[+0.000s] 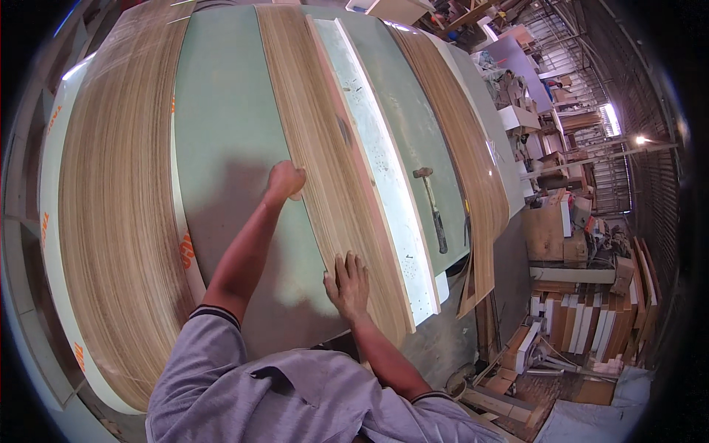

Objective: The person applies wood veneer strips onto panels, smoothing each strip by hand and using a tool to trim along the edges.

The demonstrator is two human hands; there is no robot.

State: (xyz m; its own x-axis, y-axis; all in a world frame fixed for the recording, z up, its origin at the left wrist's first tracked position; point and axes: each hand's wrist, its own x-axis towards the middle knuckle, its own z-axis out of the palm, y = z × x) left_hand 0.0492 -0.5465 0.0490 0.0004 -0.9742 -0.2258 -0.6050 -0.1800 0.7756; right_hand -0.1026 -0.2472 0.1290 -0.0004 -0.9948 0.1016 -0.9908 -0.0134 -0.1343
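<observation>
My left hand is closed at the left edge of a long wood-grain strip, with a small tan piece just showing below it that I cannot make out. Nearer me, my right hand rests on the same strip with its fingers apart. The strip lies on a pale green board. Just right of it runs a white channel-like length with a pinkish edge. A hammer lies on the green surface further right, beside a thin tool, partly hidden.
Wide wood-grain sheets lie at the left on white backing. Another long strip runs along the right, its near end split. Stacked panels and cluttered boxes stand beyond the board. A person is far back at the right.
</observation>
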